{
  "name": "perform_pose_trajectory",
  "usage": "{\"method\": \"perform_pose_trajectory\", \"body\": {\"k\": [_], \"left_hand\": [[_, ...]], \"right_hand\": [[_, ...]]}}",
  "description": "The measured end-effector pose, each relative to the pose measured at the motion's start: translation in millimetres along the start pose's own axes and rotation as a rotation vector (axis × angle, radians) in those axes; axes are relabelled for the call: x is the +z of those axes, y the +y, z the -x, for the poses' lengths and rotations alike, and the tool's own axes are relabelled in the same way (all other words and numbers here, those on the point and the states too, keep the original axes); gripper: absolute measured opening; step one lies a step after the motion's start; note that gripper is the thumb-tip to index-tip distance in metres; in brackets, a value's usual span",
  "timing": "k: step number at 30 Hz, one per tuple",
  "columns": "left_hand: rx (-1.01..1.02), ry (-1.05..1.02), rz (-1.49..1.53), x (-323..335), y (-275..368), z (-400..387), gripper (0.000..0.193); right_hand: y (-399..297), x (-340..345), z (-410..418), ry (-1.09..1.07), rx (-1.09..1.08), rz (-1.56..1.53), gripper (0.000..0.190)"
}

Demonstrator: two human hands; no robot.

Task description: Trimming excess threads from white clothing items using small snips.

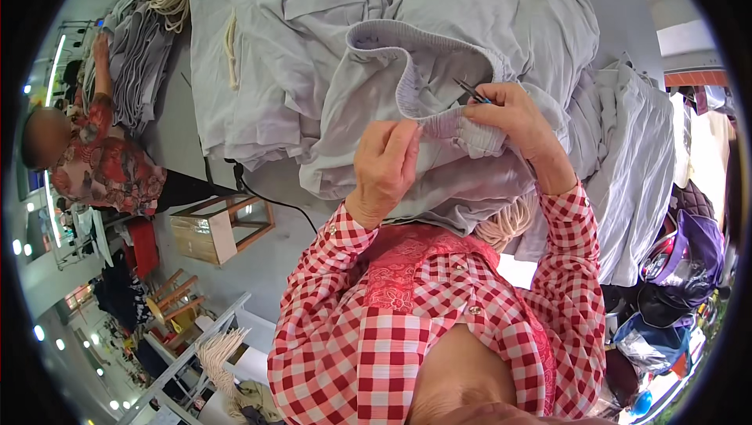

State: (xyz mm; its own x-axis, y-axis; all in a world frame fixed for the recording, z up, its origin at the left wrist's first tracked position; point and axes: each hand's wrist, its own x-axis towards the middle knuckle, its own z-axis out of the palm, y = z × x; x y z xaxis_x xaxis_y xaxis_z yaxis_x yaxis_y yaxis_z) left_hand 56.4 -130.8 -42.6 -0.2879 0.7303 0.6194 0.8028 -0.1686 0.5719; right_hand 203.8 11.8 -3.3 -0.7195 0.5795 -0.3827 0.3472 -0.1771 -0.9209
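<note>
A light grey garment with a gathered elastic waistband (432, 125) lies before me, its waist opening facing up. My left hand (385, 163) pinches the near edge of the waistband between thumb and fingers. Just to the right, my right hand (514, 113) holds a small pair of thread snips (470, 90), dark blades pointing up and left over the waist opening. The fingers of that hand also rest on the gathered band. A pale cord (231, 52) lies on the grey cloth to the left.
More grey garments (247, 96) cover the table (623, 8), and some hang over its right side (631, 160). A bundle of cream cord (505, 222) is near my lap. At left, another person (108, 160) reaches to stacked grey cloth (138, 61). A wooden-framed box (205, 234) stands below.
</note>
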Motion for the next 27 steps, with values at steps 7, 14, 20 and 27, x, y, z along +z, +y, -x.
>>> {"method": "perform_pose_trajectory", "body": {"k": [7,14,20,27], "left_hand": [[-0.165,-0.096,0.000,1,2,3,0.012],[-0.519,-0.113,0.336,1,3,-11,0.008],[-0.808,-0.100,0.998,-14,0,-22,0.012],[-0.894,-0.022,1.152,-35,-5,-14,0.013]], "right_hand": [[0,-2,1,0.033,0.035,-0.101,0.015],[-11,2,-3,0.029,0.041,-0.256,0.012],[-10,4,-2,0.155,-0.049,0.035,0.017],[-3,32,7,0.221,-0.168,0.320,0.013]]}}
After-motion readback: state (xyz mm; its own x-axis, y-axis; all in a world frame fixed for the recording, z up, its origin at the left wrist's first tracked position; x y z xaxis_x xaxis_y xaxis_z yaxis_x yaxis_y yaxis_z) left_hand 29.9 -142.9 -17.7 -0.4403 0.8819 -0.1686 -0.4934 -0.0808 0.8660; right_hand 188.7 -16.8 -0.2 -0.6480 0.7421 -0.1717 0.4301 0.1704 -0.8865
